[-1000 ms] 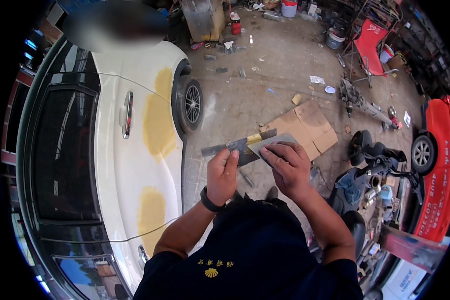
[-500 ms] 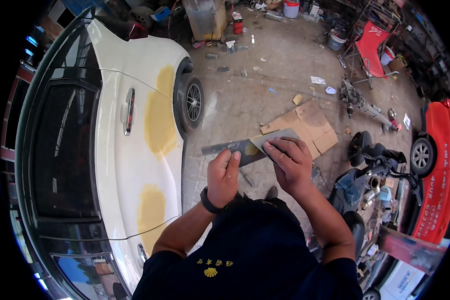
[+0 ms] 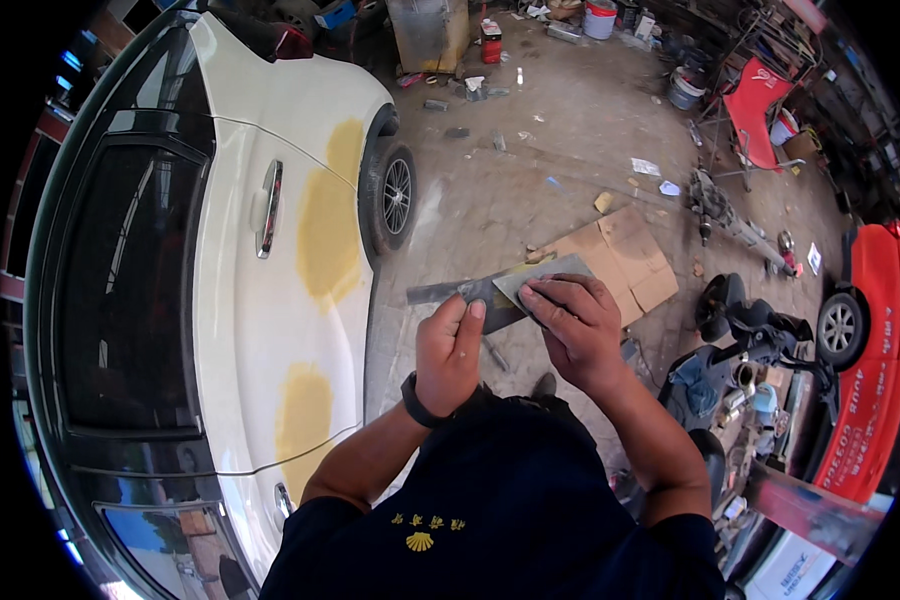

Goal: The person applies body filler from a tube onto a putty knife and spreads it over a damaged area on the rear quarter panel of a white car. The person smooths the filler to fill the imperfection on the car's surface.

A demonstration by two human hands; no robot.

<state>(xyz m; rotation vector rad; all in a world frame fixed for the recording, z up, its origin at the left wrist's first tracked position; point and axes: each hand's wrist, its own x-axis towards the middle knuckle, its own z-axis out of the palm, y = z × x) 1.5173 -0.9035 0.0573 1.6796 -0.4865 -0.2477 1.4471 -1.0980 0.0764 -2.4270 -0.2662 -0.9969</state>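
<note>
My left hand (image 3: 448, 357) is closed on a long, dark, flat plate (image 3: 430, 294), thumb on top, in the middle of the view. Just right of it, my right hand (image 3: 573, 330) grips a light grey flat spreader (image 3: 535, 270), pressed on or just over the dark plate's right part; a little yellow paste shows around their edges, partly hidden. To my left stands a white car (image 3: 240, 250) with two yellow filler patches (image 3: 325, 230) on its side panels, one near the rear wheel and one lower in the view.
Cardboard (image 3: 630, 260) lies on the paved floor beyond my hands. On the right are a scooter (image 3: 740, 330) beside scattered metal parts, a red car (image 3: 865, 400), a red folding chair (image 3: 755, 110) and a long metal part (image 3: 740, 225). Buckets (image 3: 598, 18) and scattered debris lie at the back.
The grey spreader in my right hand has slid over the yellow paste on the dark plate, covering most of it. The surroundings have shifted slightly as my head moved.
</note>
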